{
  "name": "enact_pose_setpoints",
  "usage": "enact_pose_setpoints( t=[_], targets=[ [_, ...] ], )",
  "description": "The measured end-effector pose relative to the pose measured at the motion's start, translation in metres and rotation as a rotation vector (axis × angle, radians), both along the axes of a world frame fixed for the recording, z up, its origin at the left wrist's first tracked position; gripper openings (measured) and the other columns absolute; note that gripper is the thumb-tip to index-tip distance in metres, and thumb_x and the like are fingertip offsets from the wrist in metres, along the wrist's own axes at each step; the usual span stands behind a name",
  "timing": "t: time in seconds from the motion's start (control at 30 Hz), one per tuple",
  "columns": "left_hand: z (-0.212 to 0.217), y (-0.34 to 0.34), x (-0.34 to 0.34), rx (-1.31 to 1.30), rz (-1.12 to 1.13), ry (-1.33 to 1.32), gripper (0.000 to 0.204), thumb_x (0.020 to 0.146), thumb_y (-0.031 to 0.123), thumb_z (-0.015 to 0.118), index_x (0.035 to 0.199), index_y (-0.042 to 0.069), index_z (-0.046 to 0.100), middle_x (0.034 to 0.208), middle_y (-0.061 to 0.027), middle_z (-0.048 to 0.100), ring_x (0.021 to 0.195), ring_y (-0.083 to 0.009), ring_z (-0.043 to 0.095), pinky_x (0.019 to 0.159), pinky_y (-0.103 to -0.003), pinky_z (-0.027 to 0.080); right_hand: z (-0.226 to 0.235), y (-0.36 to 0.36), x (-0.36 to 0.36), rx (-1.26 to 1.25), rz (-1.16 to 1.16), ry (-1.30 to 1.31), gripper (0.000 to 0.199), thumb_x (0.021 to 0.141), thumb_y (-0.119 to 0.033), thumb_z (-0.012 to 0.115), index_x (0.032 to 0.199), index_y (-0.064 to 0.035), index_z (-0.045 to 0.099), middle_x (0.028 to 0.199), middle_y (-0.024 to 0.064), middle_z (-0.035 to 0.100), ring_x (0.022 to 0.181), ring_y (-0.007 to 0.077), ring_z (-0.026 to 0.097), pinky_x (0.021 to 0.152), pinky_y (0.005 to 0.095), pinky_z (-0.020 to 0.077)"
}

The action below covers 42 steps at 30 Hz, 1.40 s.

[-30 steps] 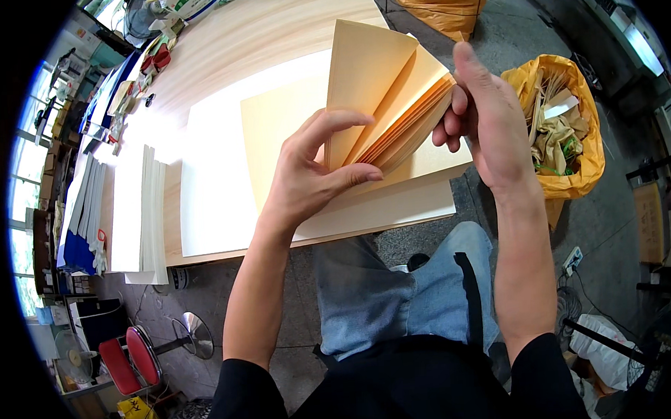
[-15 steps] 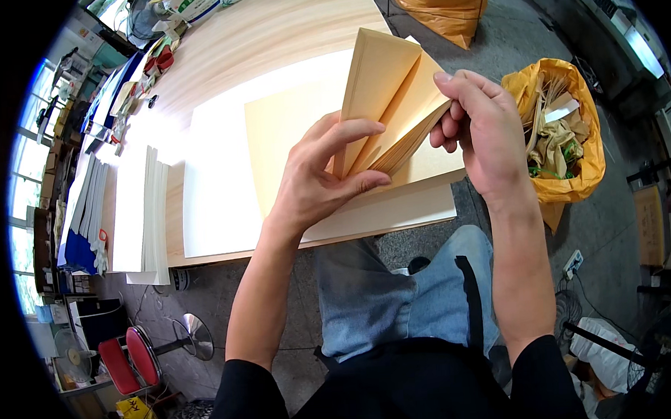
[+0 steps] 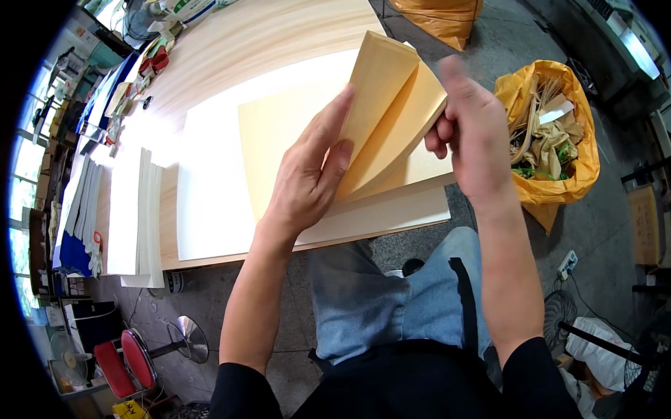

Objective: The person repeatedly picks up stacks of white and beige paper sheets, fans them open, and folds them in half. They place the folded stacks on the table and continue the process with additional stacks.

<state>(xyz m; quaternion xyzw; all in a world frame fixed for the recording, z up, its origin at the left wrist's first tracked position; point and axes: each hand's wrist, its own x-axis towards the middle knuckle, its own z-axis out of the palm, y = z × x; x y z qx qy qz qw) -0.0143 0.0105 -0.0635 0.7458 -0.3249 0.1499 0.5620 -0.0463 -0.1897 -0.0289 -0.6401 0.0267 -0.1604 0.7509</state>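
Right hand [image 3: 473, 132]: pinches the right-hand edge of a lifted sheaf of tan sheets [image 3: 391, 102], fingers curled under it, thumb on top; the sheaf fans open toward the far left.
Left hand [image 3: 312, 177]: fingers stretched out and flat against the near-left face of the lifted tan sheets, thumb spread apart beside them; it closes on nothing.
Where the sheets lie: directly between the two hands, raised off the flat tan stack [image 3: 284, 137]; the fold line runs from far left down to near right, toward the right hand's pinch.
Nearer hand: both touch the sheaf; the right one carries it, the left one only steadies.
Under the stack: a larger pile of white sheets [image 3: 207, 192] on the wooden table [image 3: 268, 40].
Left: upright white boards [image 3: 137, 218] at the table's near-left edge.
Right: an orange waste bag [image 3: 553, 125] on the floor, well apart.
Obstruction: nothing lies between the hands and the stack.
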Motion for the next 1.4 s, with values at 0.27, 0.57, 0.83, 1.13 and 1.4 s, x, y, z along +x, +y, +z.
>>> enact_pose_setpoints(
  t=[0.27, 0.57, 0.83, 1.13, 1.4],
  targets=[
    [0.006, 0.013, 0.006, 0.270, -0.159, -0.035, 0.037, 0.082, 0.013, 0.078, 0.118, 0.015, 0.067, 0.127, -0.0144, 0.062, 0.116, -0.0321, 0.061, 0.095, -0.041, 0.052, 0.009, -0.004, 0.000, 0.184, 0.149, 0.099, 0.028, 0.096, -0.022, 0.059, 0.071, -0.0105, 0.055, 0.055, -0.0013, 0.052, 0.048, 0.0101, 0.058, 0.045, 0.0216, 0.0393],
    [0.002, 0.014, 0.008, 0.185, -0.198, -0.014, 0.050, 0.075, 0.012, 0.085, 0.120, 0.005, 0.064, 0.114, -0.0105, 0.065, 0.110, -0.0241, 0.062, 0.097, -0.036, 0.049, 0.003, -0.008, -0.001, 0.200, 0.173, 0.056, 0.038, 0.095, -0.036, 0.065, 0.069, -0.0108, 0.055, 0.056, -0.0012, 0.053, 0.048, 0.0095, 0.057, 0.043, 0.0205, 0.0384],
    [0.005, 0.004, 0.001, 0.149, -0.071, -0.085, 0.029, 0.092, 0.002, 0.061, 0.119, 0.011, 0.065, 0.136, -0.0178, 0.057, 0.123, -0.0351, 0.057, 0.100, -0.040, 0.049, 0.008, 0.010, -0.003, -0.065, 0.019, 0.050, 0.033, 0.096, -0.028, 0.063, 0.070, -0.0089, 0.056, 0.055, -0.0036, 0.051, 0.048, 0.0066, 0.055, 0.043, 0.0191, 0.0377],
    [0.003, 0.011, 0.007, 0.239, -0.137, -0.103, 0.049, 0.071, 0.014, 0.087, 0.115, 0.010, 0.067, 0.114, -0.0120, 0.065, 0.107, -0.0280, 0.063, 0.091, -0.038, 0.053, 0.007, 0.002, 0.000, 0.116, 0.121, 0.097, 0.031, 0.096, -0.027, 0.060, 0.070, -0.0124, 0.053, 0.055, -0.0019, 0.051, 0.047, 0.0118, 0.058, 0.043, 0.0216, 0.0387],
    [0.002, 0.012, 0.007, 0.185, -0.150, -0.012, 0.047, 0.071, 0.014, 0.087, 0.114, 0.014, 0.068, 0.119, -0.0112, 0.065, 0.108, -0.0288, 0.065, 0.090, -0.038, 0.053, 0.001, -0.003, -0.001, 0.255, 0.107, 0.070, 0.042, 0.099, -0.040, 0.059, 0.068, -0.0133, 0.050, 0.056, -0.0010, 0.051, 0.047, 0.0111, 0.055, 0.043, 0.0215, 0.0378]
  ],
)
